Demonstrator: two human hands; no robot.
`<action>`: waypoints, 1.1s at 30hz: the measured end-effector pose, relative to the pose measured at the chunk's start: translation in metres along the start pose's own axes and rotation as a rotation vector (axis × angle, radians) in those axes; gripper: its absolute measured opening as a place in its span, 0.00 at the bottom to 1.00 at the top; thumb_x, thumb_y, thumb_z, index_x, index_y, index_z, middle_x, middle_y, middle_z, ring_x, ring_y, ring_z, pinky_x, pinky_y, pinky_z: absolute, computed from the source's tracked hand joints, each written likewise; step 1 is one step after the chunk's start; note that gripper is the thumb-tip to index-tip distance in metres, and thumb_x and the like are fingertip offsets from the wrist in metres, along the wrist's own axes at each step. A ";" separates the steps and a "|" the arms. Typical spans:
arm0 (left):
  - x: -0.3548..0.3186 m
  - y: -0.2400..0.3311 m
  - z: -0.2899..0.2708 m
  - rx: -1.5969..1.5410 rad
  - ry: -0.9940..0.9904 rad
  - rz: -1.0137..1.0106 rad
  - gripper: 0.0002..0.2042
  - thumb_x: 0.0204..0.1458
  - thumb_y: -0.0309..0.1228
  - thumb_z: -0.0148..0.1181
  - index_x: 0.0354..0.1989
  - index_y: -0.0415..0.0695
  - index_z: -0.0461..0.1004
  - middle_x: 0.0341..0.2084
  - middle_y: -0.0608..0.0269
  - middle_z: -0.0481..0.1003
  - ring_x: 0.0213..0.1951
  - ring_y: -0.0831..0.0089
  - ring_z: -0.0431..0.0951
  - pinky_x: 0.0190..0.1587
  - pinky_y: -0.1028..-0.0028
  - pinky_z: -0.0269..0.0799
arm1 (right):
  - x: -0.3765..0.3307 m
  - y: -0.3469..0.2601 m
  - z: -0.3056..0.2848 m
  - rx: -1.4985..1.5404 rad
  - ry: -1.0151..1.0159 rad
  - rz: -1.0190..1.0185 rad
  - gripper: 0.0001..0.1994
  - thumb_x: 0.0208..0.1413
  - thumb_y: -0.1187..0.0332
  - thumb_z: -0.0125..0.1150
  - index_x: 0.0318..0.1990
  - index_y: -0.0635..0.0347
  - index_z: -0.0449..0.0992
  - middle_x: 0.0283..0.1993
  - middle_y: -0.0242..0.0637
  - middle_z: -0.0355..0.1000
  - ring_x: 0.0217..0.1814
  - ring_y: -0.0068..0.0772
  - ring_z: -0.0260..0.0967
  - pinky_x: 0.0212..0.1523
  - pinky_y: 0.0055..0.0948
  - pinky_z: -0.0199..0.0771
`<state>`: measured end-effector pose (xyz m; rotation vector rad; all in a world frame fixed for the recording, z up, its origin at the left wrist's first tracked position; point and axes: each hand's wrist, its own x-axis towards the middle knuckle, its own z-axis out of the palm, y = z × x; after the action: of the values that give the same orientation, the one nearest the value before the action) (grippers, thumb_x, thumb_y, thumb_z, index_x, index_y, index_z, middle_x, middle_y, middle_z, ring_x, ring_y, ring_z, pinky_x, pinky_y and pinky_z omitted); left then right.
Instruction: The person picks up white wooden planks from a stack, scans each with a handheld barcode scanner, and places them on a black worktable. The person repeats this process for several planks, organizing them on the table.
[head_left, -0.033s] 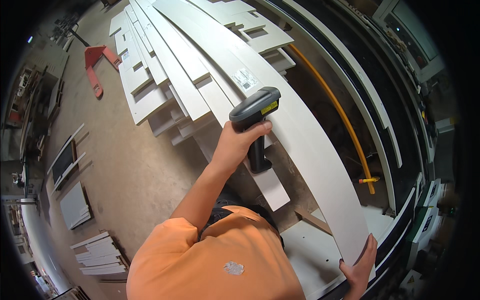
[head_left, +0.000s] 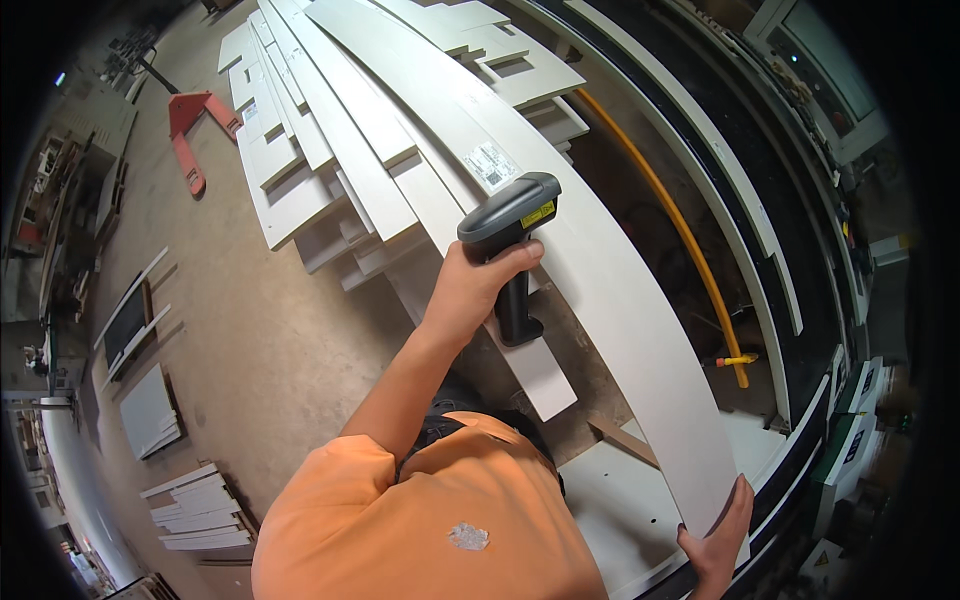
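Note:
My left hand [head_left: 478, 290] is wrapped around the handle of a black barcode scanner [head_left: 508, 215], held up over the boards. Beneath the scanner runs a long white board [head_left: 610, 290], which bears a printed white label [head_left: 490, 165] just beyond the scanner's head. At the board's near end, low on the right, my right hand [head_left: 718, 540] grips its edge, thumb on one side and fingers on the other. The board's far part rests over a stack of white boards [head_left: 365, 110] of differing lengths.
A yellow-orange hose [head_left: 670, 190] with a valve lies right of the board, beside long pale rails [head_left: 690, 120]. A white panel [head_left: 620, 500] sits below the board's near end. On the floor at left are a red pallet jack [head_left: 185, 140] and stacked white strips [head_left: 200, 510].
The long board and its label have shifted very slightly toward me and to the left. Both hands keep their grips, the scanner almost unmoved.

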<state>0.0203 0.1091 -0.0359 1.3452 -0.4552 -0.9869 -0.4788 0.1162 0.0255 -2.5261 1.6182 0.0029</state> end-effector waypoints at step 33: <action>0.020 -0.018 -0.065 -0.506 -0.282 0.046 0.18 0.53 0.36 0.63 0.46 0.34 0.75 0.45 0.44 0.81 0.41 0.69 0.80 0.43 0.70 0.80 | -0.106 -0.101 0.033 0.127 -0.048 0.369 0.52 0.28 0.61 0.83 0.66 0.66 0.62 0.58 0.54 0.66 0.61 0.59 0.67 0.61 0.47 0.68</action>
<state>0.0754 0.1334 -0.0717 0.7437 -0.4089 -1.1658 -0.4300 0.2574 0.0129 -2.0875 1.9700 -0.0005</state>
